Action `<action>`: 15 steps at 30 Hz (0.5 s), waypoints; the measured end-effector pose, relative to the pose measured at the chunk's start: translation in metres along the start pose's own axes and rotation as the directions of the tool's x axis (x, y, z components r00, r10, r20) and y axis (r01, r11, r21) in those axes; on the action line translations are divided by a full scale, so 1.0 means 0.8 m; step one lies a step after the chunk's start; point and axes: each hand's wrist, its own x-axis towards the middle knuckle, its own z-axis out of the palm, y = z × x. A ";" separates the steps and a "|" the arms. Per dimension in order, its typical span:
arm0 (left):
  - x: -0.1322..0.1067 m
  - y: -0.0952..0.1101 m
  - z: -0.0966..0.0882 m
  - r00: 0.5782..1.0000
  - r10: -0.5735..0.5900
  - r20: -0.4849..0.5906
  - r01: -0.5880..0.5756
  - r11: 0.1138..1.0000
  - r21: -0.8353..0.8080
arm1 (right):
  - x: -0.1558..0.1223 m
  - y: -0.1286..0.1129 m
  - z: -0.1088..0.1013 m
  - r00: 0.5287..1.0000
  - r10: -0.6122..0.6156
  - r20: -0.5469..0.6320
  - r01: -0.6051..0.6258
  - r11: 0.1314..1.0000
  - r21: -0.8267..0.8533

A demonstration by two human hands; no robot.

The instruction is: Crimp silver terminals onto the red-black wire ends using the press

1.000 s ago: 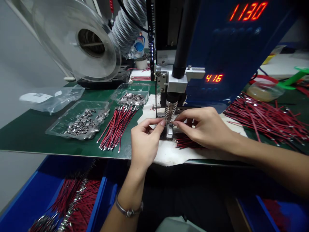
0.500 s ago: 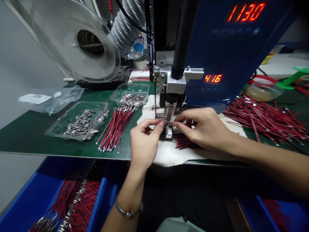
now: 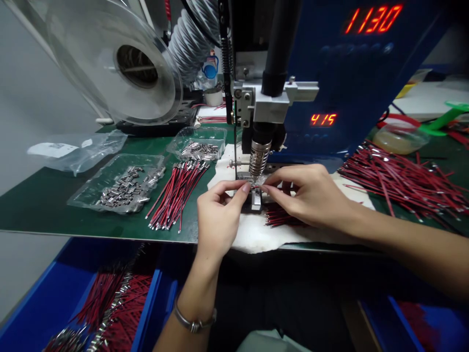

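My left hand [image 3: 220, 215] is closed in a pinch at the left of a small metal holder [image 3: 256, 198], beneath the machine's tip; what its fingers grip is too small to make out. From the right, my right hand [image 3: 306, 193] pinches what looks like a thin red wire, mostly hidden by the fingers. Just above the fingertips stands the spring-wrapped tip [image 3: 259, 156] of the soldering head. A bundle of red and black wires [image 3: 282, 216] lies on the white cloth [image 3: 256, 238] beneath my right hand.
Left of my hands lie a row of wires [image 3: 178, 195] and clear trays [image 3: 78, 198] of small metal cylinders. A large wire pile [image 3: 403, 181] is at right. The blue machine [image 3: 322, 73] rises behind, beside a clear reel [image 3: 80, 63]. Blue bins [image 3: 146, 313] sit below the table edge.
The soldering head has risen a little, leaving a gap above the fingertips. The lower red display went from 416 to 415. Both hands stay nearly still.
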 end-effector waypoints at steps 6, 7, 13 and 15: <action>0.000 0.000 -0.001 1.000 0.008 0.010 -0.008 1.000 -0.023 | -0.001 0.001 0.001 0.998 -0.055 -0.023 0.053 0.996 -0.069; 0.000 -0.001 -0.001 1.000 0.008 0.013 -0.008 1.000 -0.028 | -0.002 0.001 0.001 0.998 -0.064 -0.024 0.062 0.995 -0.075; 0.001 -0.002 -0.004 1.000 0.020 0.019 -0.020 0.999 -0.036 | -0.003 0.006 0.003 0.987 -0.149 -0.051 0.142 0.981 -0.129; 0.001 -0.003 -0.004 0.999 0.027 0.026 -0.026 0.999 -0.040 | -0.002 0.008 0.003 0.981 -0.190 -0.051 0.181 0.974 -0.139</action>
